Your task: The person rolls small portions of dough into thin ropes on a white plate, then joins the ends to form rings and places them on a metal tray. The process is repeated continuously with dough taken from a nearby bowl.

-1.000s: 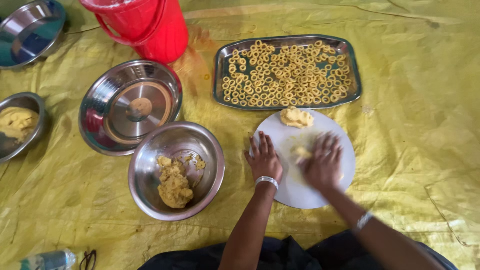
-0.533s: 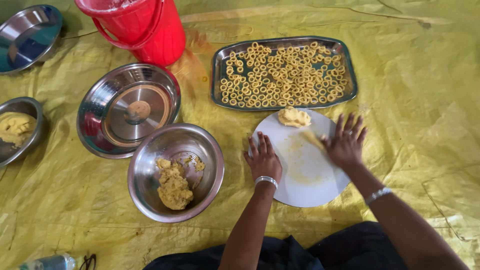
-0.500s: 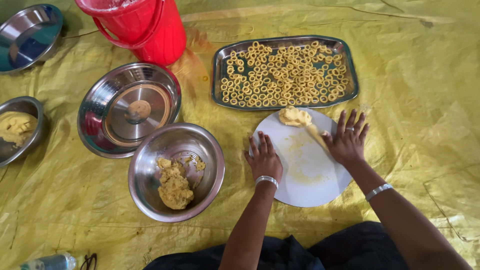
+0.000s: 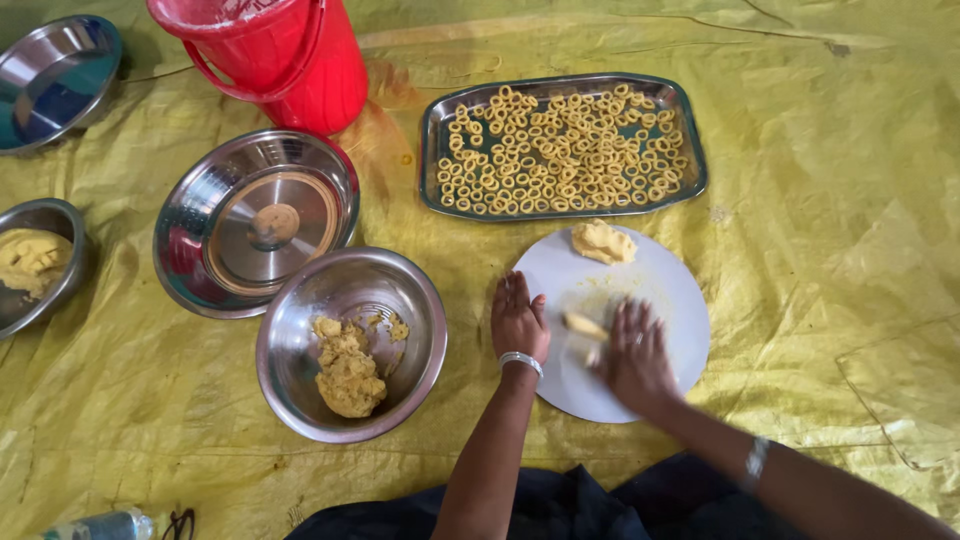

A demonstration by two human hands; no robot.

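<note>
Down in the head view, we are pressing our right hand (image 4: pixel 637 358) flat, fingers spread, onto the round white board (image 4: pixel 668 290), and a short roll of yellow dough (image 4: pixel 585 326) is lying just at its fingertips, partly under them. Our left hand (image 4: pixel 518 318) is resting open and flat on the board's left edge, holding nothing, with a silver bangle (image 4: pixel 520 361) at the wrist. A lump of the same dough (image 4: pixel 602 241) is sitting at the far rim of the board, apart from both hands. Beyond it, a steel tray (image 4: pixel 690 142) is carrying many small dough rings (image 4: pixel 560 150). Left of the board, a steel bowl (image 4: pixel 300 350) is holding more crumbly dough (image 4: pixel 347 372); past it we are seeing a steel basin with a lid inside (image 4: pixel 250 222) and a red bucket (image 4: pixel 275 55). Everything is lying on a yellow sheet (image 4: pixel 820 300).
</note>
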